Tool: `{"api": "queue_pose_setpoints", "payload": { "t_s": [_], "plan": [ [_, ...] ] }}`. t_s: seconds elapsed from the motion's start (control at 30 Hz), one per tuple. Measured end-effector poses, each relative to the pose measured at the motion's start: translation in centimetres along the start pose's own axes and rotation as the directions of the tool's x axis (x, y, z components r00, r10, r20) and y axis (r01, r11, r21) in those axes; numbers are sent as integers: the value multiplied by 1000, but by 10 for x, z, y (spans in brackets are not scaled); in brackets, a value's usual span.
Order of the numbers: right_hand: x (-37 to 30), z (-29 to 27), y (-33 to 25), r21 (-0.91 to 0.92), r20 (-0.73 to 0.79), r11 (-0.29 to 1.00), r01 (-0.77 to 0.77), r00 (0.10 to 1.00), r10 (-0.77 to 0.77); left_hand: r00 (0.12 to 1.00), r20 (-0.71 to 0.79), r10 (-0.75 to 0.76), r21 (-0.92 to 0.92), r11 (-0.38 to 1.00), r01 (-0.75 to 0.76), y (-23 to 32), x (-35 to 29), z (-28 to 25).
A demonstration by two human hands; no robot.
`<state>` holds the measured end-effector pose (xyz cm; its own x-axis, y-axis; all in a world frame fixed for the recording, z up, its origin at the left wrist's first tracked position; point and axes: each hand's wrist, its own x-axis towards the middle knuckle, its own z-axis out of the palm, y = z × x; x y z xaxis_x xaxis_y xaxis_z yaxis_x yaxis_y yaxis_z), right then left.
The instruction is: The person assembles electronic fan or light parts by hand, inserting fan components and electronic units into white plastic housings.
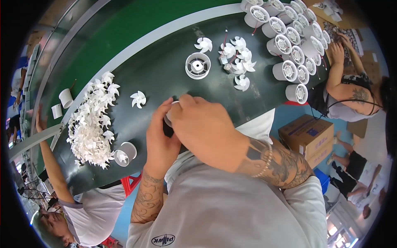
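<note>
Close to my body, at the table's near edge, my left hand (160, 136) is wrapped round a white cylindrical fan housing (167, 119), of which only a bit of wall and rim shows. My right hand (206, 130) closes over the same housing from the right and hides most of it; what its fingertips press on inside is hidden. A lone white fan impeller (138, 99) lies just beyond my left hand. Farther off, an upright white housing (197, 66) with a spoked centre stands on the dark green table (165, 74), a white impeller (203, 44) behind it.
A long heap of white impellers (93, 124) lies at left, beside a tipped housing (125, 154). Small motors with red wires (225, 60) sit among impellers. Many stacked housings (285, 45) fill the right end. Co-workers sit at left (89, 211) and right (355, 95); cartons (306, 134) stand at right.
</note>
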<state>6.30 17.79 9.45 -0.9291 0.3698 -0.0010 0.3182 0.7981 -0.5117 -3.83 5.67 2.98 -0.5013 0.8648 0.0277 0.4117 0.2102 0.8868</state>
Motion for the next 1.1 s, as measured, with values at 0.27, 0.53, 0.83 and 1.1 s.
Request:
{"api": "queue_pose_setpoints", "payload": {
  "t_s": [0.27, 0.53, 0.83, 1.1],
  "plan": [
    [-53, 3, 101, 297, -94, 879, -372, 905, 415, 988, -11, 156, 269, 952, -147, -10, 6, 0],
    [-62, 37, 50, 675, -73, 651, -348, 846, 528, 964, -153, -218, -506, 855, 113, -20, -10, 12],
    [-35, 72, 13, 987, 3, 147, -67, 917, 398, 985, -106, -136, -816, 578, -8, -20, -24, 26],
    [-35, 80, 0, 996, 75, -10, -83, 834, 547, 989, -87, -118, -452, 889, 66, -23, -37, 22]
  ]
}}
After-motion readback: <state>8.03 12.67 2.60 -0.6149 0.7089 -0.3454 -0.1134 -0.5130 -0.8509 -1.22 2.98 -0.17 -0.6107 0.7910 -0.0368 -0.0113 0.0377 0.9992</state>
